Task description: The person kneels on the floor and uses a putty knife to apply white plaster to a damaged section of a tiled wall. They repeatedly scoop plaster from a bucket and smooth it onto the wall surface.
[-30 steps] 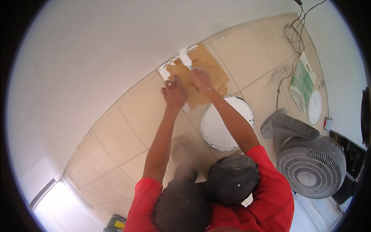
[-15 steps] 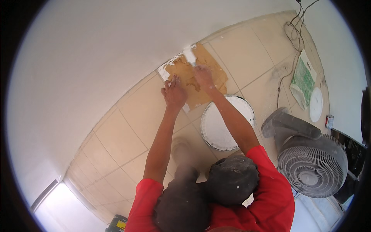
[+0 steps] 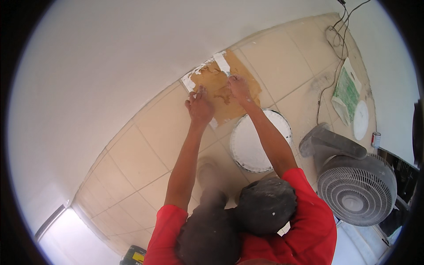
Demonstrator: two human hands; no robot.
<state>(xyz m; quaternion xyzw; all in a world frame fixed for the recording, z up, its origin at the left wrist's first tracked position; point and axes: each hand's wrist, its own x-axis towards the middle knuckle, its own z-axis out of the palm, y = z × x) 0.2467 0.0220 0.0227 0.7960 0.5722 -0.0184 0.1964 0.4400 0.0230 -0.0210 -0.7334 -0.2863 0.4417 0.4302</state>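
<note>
A torn brown sheet (image 3: 242,75) with white smears lies on the tiles against the white wall. My left hand (image 3: 199,107) presses on its left part, fingers spread. In my right hand (image 3: 238,88) is a white-coated flat tool (image 3: 222,62), perhaps a putty knife or brush, its handle mostly hidden by my fingers; the tool's far end touches the sheet near the foot of the wall. Below the sheet, beside my right forearm, is a large round container (image 3: 249,145) with a white surface inside its dark-flecked rim.
A grey fan (image 3: 352,190) stands at right. Behind it are a green-and-white bag (image 3: 345,90), a white disc (image 3: 361,119), a small can (image 3: 376,139) and cords (image 3: 331,33). My dark-clad knees (image 3: 265,203) are below; a black-and-yellow item (image 3: 134,254) sits lower left.
My right hand and the white tool have shifted slightly rightward along the sheet's edge by the wall. My left hand stays pressed in the same spot.
</note>
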